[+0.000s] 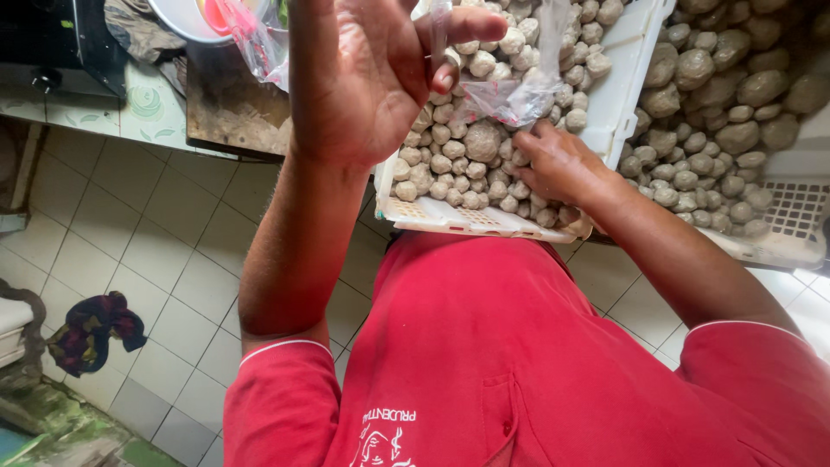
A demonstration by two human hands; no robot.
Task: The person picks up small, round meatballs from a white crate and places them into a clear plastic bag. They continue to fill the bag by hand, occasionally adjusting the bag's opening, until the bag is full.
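Note:
My left hand (372,78) is raised close to the camera and pinches the rim of a clear plastic bag (519,91) between thumb and fingers. The bag hangs over a white slotted tray (467,220) heaped with several grey-brown meatballs (445,151). My right hand (558,164) rests palm down on the meatballs just under the bag's mouth, its fingers curled into the pile. Whether it holds any meatballs is hidden. My red shirt (519,363) fills the bottom of the view.
A second white tray (782,229) of larger and smaller meatballs stands to the right. A white bowl (181,22) and a worn wooden surface (229,112) lie at top left. Below is a white tiled floor (164,251) with a dark cloth (95,329).

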